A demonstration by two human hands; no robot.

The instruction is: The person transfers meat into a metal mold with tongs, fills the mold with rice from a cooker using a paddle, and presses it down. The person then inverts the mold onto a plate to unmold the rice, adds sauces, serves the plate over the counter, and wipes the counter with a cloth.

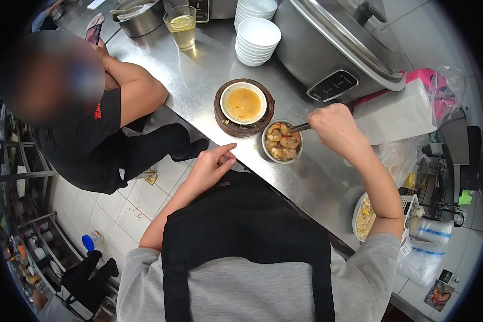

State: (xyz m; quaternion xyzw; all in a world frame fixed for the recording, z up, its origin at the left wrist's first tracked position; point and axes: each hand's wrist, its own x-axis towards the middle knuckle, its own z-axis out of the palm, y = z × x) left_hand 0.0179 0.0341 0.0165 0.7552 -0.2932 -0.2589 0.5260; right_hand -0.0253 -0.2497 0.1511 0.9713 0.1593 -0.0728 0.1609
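Observation:
My right hand (335,127) is closed on the handle of a metal utensil (300,127), whose far end reaches into a small round metal bowl (265,152) of brown meat chunks (282,144). To the left of that bowl, a white bowl of orange-yellow liquid (243,104) sits in a round brown steamer (224,124). My left hand (212,165) is near the counter's front edge, below the steamer, with its index finger stretched out and nothing visible in it.
The steel counter (209,70) holds stacked white bowls (255,43), a glass (183,32), a large cooker (333,48) and, at right, a dish of rice (366,217). At left, close to the counter, a person (96,118) holds a phone (93,33).

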